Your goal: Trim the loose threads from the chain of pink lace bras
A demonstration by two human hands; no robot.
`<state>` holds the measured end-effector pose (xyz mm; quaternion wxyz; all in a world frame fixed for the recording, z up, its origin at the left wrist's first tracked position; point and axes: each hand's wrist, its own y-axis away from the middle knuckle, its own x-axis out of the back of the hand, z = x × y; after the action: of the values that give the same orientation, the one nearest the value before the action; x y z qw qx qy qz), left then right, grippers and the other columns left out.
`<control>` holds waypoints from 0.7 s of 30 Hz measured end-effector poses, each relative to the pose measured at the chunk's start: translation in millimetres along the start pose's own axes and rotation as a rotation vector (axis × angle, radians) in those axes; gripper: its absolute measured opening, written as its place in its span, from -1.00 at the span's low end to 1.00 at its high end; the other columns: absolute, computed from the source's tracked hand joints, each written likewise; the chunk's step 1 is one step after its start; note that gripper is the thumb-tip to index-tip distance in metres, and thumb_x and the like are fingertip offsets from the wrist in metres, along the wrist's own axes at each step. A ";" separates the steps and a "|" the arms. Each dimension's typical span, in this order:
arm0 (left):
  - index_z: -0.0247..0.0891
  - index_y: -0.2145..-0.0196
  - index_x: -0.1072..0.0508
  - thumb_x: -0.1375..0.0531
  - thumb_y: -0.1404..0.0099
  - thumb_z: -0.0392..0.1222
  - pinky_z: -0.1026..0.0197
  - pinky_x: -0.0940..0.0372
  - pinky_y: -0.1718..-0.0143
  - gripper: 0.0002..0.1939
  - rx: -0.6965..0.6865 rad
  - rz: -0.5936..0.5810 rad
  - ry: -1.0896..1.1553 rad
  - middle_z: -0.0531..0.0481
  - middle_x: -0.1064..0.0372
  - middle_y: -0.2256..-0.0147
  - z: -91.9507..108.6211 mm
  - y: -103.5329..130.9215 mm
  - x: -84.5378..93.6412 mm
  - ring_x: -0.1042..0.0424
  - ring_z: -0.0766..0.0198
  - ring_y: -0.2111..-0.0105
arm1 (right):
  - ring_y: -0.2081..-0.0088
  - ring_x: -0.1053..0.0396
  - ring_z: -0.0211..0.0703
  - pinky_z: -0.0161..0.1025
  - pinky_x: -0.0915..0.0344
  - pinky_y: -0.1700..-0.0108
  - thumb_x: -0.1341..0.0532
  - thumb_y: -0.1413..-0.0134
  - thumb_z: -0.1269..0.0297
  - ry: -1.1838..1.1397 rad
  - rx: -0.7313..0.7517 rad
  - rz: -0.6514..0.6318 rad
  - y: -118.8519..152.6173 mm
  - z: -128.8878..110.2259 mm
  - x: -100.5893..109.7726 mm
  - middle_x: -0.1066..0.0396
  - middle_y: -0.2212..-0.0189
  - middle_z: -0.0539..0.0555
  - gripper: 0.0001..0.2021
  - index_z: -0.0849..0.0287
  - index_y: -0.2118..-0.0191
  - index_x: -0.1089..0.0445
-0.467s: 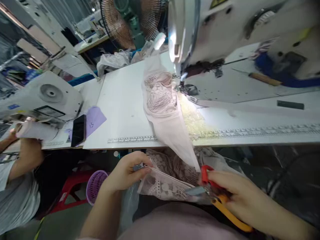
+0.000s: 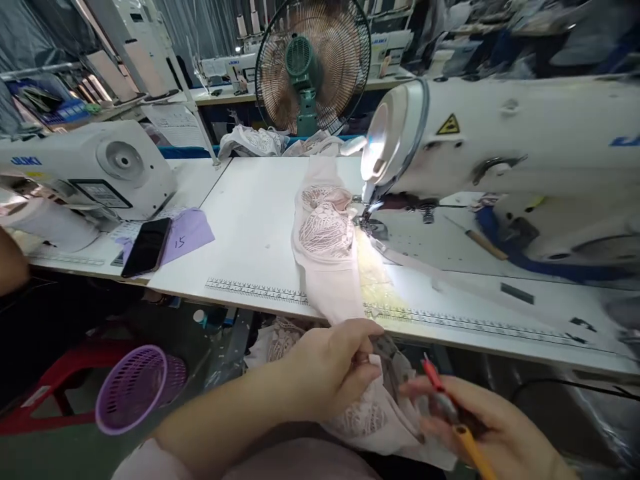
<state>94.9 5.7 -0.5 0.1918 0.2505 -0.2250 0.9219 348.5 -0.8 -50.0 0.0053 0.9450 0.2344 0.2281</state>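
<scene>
My left hand (image 2: 345,367) is closed in a pinch on the edge of a pale pink lace bra (image 2: 363,417) below the table's front edge. Its fingertips partly hide the fabric. In my right hand (image 2: 493,413) are scissors (image 2: 465,433) with red and orange handles, blurred, close to the bra's right side; their blades cannot be made out. Another pale pink bra piece (image 2: 327,233) with a lace cup lies on the table, its inner edge at the needle area of the sewing machine (image 2: 395,143). Its lower end runs down to my left hand.
To the left, a phone (image 2: 147,247) rests on purple paper (image 2: 187,235) beside a second sewing machine (image 2: 123,160). A fan (image 2: 305,63) stands behind the table. A purple basket (image 2: 133,387) and red stool (image 2: 60,373) are on the floor. A person's arm (image 2: 11,263) shows at left.
The view has tilted up and levelled. My left hand has moved right along the bra, nearer my right hand. The scissors have turned, and their blade no longer shows against the lace.
</scene>
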 end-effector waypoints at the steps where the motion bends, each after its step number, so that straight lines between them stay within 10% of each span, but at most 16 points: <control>1: -0.27 -0.06 -0.13 -0.04 -0.30 -0.30 0.26 -0.28 0.41 -0.63 -0.009 -0.023 -0.015 -0.01 -0.36 0.37 2.3 -3.7 -2.0 -0.37 0.28 0.45 | 0.34 -0.51 0.01 -0.26 -0.48 0.34 -0.32 0.00 0.19 -0.039 0.014 0.069 -3.0 -5.8 2.1 -0.56 0.30 0.11 -0.81 0.10 0.24 -0.55; 12: -0.30 -0.04 -0.16 -0.05 -0.28 -0.23 0.21 -0.30 0.34 -0.63 0.094 -0.127 0.046 -0.04 -0.37 0.35 9.1 -19.3 -13.4 -0.39 0.22 0.39 | 0.43 -0.44 -0.14 -0.31 -0.43 0.39 -0.38 0.02 0.30 -0.308 0.198 0.239 -35.5 -41.1 -11.0 -0.47 0.44 0.01 -0.91 0.10 0.37 -0.47; 21: -0.27 0.46 -0.36 -0.16 -0.14 -0.15 0.28 -0.14 0.47 -0.87 0.359 0.015 0.321 0.07 -0.25 0.55 1.3 -15.1 -32.1 -0.22 0.33 0.54 | 0.43 -0.38 -0.19 -0.27 -0.40 0.35 -0.38 0.03 0.08 -0.516 0.122 0.330 -39.2 -32.4 -22.2 -0.44 0.45 0.02 -0.78 0.09 0.35 -0.46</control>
<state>128.1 9.8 -12.3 0.1706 0.1290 -0.0259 0.9765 299.8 21.1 -35.1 -0.0293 0.9955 0.0821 -0.0363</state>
